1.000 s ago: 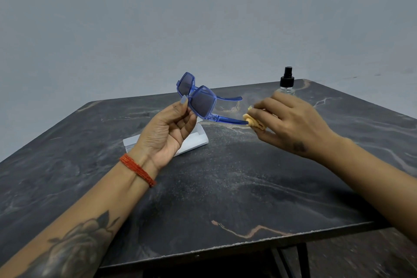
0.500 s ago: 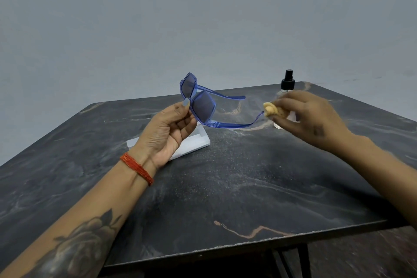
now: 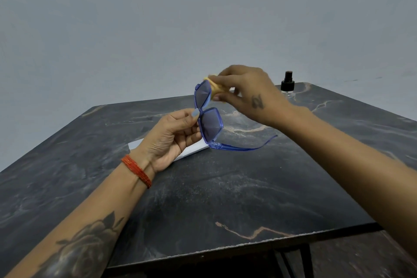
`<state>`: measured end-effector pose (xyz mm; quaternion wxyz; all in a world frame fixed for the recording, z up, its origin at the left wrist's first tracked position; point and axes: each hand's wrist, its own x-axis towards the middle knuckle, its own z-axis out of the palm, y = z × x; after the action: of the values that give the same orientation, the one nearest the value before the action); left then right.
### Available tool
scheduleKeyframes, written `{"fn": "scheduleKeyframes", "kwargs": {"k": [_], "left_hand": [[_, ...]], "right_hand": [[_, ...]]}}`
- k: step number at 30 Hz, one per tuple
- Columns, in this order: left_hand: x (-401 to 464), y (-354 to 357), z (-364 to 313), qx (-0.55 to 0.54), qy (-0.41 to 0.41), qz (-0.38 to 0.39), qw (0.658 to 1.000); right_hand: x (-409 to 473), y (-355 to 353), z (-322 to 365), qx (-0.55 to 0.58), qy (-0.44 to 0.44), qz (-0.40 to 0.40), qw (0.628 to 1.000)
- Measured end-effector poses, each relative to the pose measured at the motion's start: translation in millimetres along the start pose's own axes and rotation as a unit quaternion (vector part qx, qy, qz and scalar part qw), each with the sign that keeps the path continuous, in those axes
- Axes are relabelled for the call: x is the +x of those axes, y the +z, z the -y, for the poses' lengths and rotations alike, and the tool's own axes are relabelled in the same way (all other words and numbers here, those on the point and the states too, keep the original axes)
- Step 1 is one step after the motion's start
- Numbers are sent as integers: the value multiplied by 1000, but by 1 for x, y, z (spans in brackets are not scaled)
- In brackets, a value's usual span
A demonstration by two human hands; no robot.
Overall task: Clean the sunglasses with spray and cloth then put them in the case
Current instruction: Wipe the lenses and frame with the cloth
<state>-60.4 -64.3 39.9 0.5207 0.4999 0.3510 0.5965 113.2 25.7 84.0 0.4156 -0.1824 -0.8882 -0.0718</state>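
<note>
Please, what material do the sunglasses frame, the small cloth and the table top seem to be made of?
Sunglasses: likely glossy translucent blue plastic, since the table shows through the arm. Cloth: soft yellow fabric, probably microfibre, bunched between the right hand's fingers. Table top: dark, pale-veined, semi-matt; it looks like marble but may be laminate.

Bare dark table (image 3: 225, 187) in front; white case (image 3: 194, 150) centre-left, spray bottle (image 3: 288, 84) (far right corner) the only obstacles.

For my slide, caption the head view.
Left hand holds blue-framed sunglasses; right hand wipes upper lens with yellow cloth.
</note>
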Motion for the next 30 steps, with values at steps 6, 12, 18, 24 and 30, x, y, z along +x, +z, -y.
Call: {"fn": "scheduleKeyframes", "kwargs": {"k": [6, 12, 18, 24, 30], "left_hand": [[0, -1, 0, 0, -5, 17, 1000], [0, -2, 2, -5, -12, 18, 1000], [2, -3, 1, -3, 2, 10, 1000], [2, -2, 2, 4, -1, 2, 1000], [2, -2, 3, 20, -4, 1, 1000]], "right_hand": [[19, -1, 5, 24, 3, 87, 996], [19, -5, -5, 3, 37, 191, 981], [-1, -12, -20, -3, 85, 218, 972], [-20, -14, -28, -14, 120, 202, 972], [-33, -12, -30, 0, 153, 168, 974]]}}
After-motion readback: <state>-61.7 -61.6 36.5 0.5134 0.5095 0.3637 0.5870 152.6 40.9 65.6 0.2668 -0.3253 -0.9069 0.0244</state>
